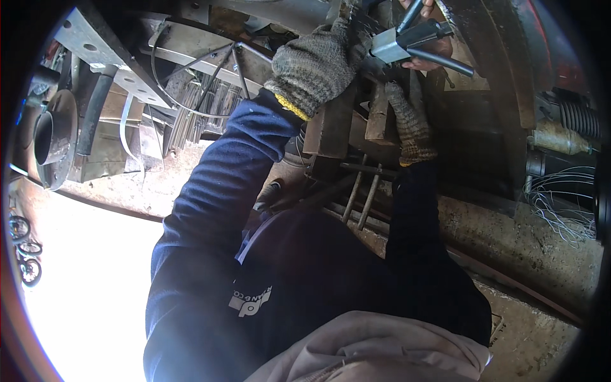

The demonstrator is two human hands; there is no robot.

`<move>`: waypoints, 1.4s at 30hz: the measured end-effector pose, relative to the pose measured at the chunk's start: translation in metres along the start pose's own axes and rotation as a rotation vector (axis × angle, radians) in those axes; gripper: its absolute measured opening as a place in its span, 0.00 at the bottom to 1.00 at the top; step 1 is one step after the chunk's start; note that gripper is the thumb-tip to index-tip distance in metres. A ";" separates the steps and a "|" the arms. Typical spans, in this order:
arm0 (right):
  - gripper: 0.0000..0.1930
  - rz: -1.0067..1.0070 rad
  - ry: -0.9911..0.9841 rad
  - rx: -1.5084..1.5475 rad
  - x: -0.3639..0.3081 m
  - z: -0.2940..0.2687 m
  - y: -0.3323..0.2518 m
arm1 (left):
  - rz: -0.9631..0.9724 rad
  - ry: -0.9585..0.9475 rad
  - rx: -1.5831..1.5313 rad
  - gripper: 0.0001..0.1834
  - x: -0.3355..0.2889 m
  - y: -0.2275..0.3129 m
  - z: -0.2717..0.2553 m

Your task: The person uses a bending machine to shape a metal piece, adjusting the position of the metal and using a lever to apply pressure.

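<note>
My left hand, in a grey knit glove with a yellow cuff edge, is closed at the upper middle over a dark metal part; what lies in its fingers is hidden. Under it, the end of a steel channel points toward me. My right hand, gloved too, lies against a rusty metal bar, its visible fingers stretched forward and apart. Just beyond, another person's bare hands hold a grey square metal tube with round rods sticking out.
Bundled thin rods and a drilled steel beam are at the left, near a round pipe flange. Coiled wire and a ribbed cylinder lie at the right. A dark curved metal piece rises beyond my right hand. Wheels show far left.
</note>
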State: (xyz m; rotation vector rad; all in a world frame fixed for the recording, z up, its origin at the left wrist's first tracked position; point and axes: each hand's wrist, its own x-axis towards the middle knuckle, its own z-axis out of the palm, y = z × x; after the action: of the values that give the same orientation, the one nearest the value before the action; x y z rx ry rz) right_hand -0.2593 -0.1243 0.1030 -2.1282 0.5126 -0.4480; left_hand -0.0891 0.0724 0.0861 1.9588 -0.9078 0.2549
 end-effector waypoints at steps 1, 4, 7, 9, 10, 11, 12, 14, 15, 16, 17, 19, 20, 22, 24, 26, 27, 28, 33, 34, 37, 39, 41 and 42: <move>0.39 -0.024 -0.017 -0.047 0.000 -0.003 0.002 | -0.002 0.000 0.014 0.29 0.000 0.000 0.000; 0.37 -0.093 -0.040 -0.129 0.002 -0.010 0.019 | -0.057 -0.096 0.043 0.30 -0.001 0.005 -0.003; 0.36 -0.152 -0.011 -0.052 0.003 -0.012 0.036 | -0.068 -0.177 0.073 0.33 0.002 0.007 -0.006; 0.37 -0.179 0.002 0.072 0.007 -0.007 0.045 | -0.081 -0.183 0.050 0.34 0.001 0.008 -0.010; 0.38 -0.257 0.014 -0.001 0.010 -0.010 0.053 | -0.076 -0.189 0.035 0.35 0.002 0.009 -0.010; 0.39 -0.332 0.026 -0.078 0.013 -0.014 0.061 | -0.064 -0.190 0.010 0.36 0.003 0.010 -0.008; 0.39 -0.409 0.031 -0.150 0.014 -0.015 0.065 | -0.057 -0.188 -0.008 0.37 0.005 0.008 -0.007; 0.36 -0.366 -0.033 -0.103 0.013 0.000 0.028 | -0.058 -0.166 -0.046 0.39 0.004 -0.007 -0.003; 0.35 -0.337 -0.028 -0.120 0.010 -0.002 0.026 | -0.073 -0.184 -0.044 0.38 0.005 -0.005 -0.004; 0.34 -0.310 -0.023 -0.137 0.007 -0.005 0.025 | -0.088 -0.201 -0.042 0.38 0.005 -0.003 -0.004; 0.34 -0.282 0.004 -0.186 0.007 -0.011 0.043 | -0.105 -0.218 -0.038 0.38 0.006 0.001 -0.004; 0.34 -0.277 0.010 -0.301 0.004 -0.012 0.048 | -0.126 -0.231 -0.011 0.36 0.007 0.005 -0.010; 0.34 -0.297 -0.005 -0.372 0.003 -0.013 0.050 | -0.129 -0.229 -0.017 0.36 0.007 0.004 -0.011; 0.35 -0.328 -0.037 -0.515 -0.002 -0.010 0.048 | -0.116 -0.237 -0.042 0.36 0.006 -0.001 -0.007; 0.35 -0.315 -0.075 -0.573 -0.002 -0.008 0.046 | -0.087 -0.245 -0.074 0.36 0.007 -0.004 -0.005; 0.33 -0.211 -0.119 -0.462 0.000 -0.006 0.043 | -0.093 -0.225 -0.089 0.35 0.007 0.000 -0.007; 0.32 -0.189 -0.106 -0.414 0.000 -0.003 0.039 | -0.095 -0.214 -0.097 0.34 0.006 0.002 -0.009; 0.30 -0.169 -0.091 -0.365 0.001 -0.001 0.036 | -0.108 -0.219 -0.108 0.34 0.006 0.004 -0.011; 0.29 -0.078 -0.157 -0.198 -0.005 0.004 0.008 | -0.170 -0.269 -0.040 0.33 0.008 0.004 -0.013; 0.29 -0.076 -0.197 -0.236 -0.005 0.001 0.007 | -0.161 -0.268 -0.055 0.34 0.008 0.004 -0.013; 0.29 -0.257 -0.245 -0.356 -0.003 -0.010 0.034 | -0.128 -0.265 -0.095 0.34 0.011 0.008 -0.011; 0.30 -0.287 -0.218 0.004 0.001 -0.004 0.039 | -0.121 -0.250 -0.093 0.34 0.009 0.010 -0.013; 0.33 -0.206 -0.098 0.118 0.003 0.006 0.030 | -0.141 -0.243 -0.087 0.34 0.006 0.007 -0.016; 0.34 -0.193 -0.044 0.076 0.001 0.007 0.025 | -0.144 -0.242 -0.096 0.34 0.006 0.008 -0.016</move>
State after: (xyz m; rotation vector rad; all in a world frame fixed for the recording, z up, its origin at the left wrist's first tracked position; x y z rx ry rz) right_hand -0.2597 -0.1337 0.0793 -2.1181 0.2611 -0.5187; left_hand -0.0870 0.0801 0.1033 1.9822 -0.9087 -0.1093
